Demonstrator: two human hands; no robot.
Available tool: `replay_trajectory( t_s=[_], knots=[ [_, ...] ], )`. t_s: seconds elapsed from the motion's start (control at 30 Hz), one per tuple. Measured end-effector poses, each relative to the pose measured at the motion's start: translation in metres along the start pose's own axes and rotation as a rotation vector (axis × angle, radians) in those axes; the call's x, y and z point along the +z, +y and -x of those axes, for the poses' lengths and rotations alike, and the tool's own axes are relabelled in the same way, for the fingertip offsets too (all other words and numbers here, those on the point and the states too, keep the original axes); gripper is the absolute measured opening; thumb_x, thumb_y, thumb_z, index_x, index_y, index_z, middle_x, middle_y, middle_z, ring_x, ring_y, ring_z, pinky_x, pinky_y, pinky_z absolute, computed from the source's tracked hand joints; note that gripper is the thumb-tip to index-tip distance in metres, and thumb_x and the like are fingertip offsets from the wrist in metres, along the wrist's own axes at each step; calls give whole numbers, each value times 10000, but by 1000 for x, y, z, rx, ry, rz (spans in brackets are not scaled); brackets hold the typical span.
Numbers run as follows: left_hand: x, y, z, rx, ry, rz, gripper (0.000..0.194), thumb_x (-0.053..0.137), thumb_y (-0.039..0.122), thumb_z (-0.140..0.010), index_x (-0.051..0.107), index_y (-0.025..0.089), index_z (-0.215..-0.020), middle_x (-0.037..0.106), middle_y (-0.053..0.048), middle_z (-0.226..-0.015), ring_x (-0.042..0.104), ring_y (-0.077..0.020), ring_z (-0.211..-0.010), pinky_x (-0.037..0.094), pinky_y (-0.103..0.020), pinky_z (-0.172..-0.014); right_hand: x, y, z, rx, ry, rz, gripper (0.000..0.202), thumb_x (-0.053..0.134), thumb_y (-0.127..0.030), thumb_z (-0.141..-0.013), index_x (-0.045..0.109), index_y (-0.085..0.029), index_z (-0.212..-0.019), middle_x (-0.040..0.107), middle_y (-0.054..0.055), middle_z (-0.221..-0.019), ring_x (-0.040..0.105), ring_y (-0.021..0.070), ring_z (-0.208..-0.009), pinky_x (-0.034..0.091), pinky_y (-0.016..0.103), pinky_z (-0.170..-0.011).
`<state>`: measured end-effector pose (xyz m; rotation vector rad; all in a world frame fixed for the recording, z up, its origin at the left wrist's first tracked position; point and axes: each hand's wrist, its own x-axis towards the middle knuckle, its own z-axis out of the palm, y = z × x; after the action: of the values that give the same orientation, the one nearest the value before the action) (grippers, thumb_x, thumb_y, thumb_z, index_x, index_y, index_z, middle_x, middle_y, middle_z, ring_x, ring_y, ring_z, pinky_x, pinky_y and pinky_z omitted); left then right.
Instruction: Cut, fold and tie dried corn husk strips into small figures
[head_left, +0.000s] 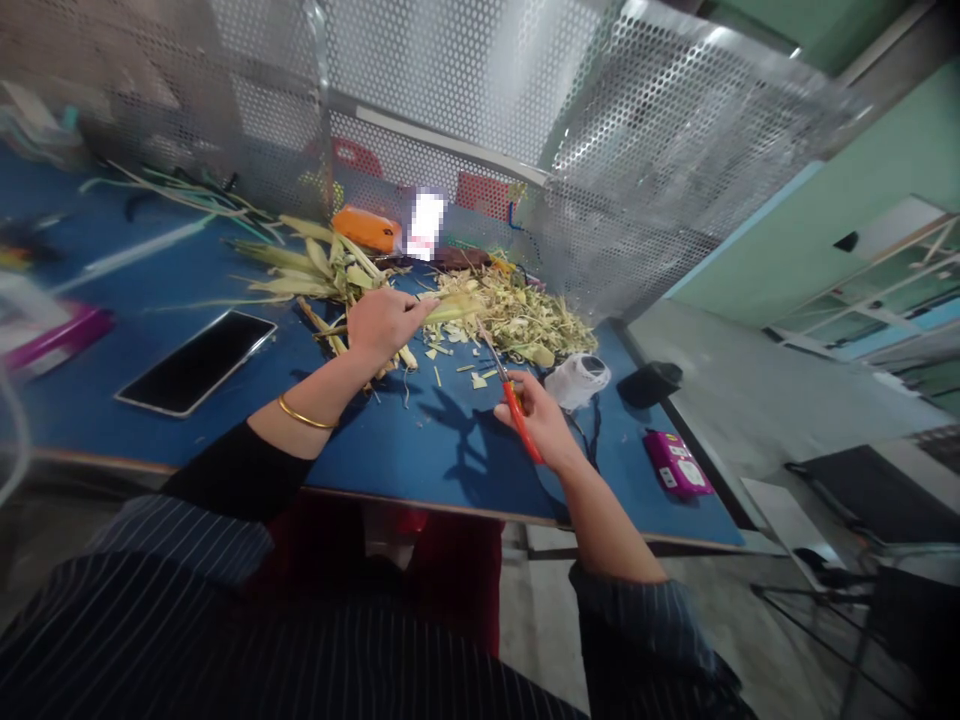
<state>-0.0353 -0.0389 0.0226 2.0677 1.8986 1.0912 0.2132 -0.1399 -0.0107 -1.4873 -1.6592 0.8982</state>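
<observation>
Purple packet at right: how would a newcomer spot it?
Find the blue table and go to its near right corner, beyond the right hand. The packet lies there, nearer the front edge than the black object. Its purple wrapper with white patches sets it apart.

Both our arms reach forward and inward. Our left hand (381, 322) is farther out than our right hand (536, 415), back turned up, its fingers bent and the thumb and forefinger pinched together, pointing toward the right hand's side. Behind it our left forearm (311, 410) slants back, bare near the wrist. Our right hand curls in a grip nearer our body, its thumb on the side toward the left hand; our right forearm (611, 520) slopes back from it, bare.
</observation>
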Motion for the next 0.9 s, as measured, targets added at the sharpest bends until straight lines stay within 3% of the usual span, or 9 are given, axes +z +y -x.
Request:
replay_trajectory(
  t_s=[0.37,0.63,0.9],
  knots=[
    [11,3,7,33,-80,57,536,480,616,-840,677,214,-547,618,-42,-563,495,-159,-553,221,-276,-529,17,-7,-14,-51,48,-35,480,670,-448,-724,588,-193,-1122,491,-32,-759,425,118,-682,403,252,-666],
    [11,5,8,41,-89,69,528,511,592,-836,612,209,-487,595,-28,-529,468,-142,-506,223,-288,-523,20,-11,-12,-18,72,31,383,641,-502,-744,648,-184,-958,488,-37,-661,377,105,-596,324,228,-554],
    [15,2,7,62,-80,39,527,517,598,-829,595,216,-473,547,-29,-509,462,-150,-518,222,-296,-534,23,-7,-10,-6,123,126,373,640,-543,-738,650,-200,-883,481,-46,-602,406,110,-563,334,227,-532]
  ],
)
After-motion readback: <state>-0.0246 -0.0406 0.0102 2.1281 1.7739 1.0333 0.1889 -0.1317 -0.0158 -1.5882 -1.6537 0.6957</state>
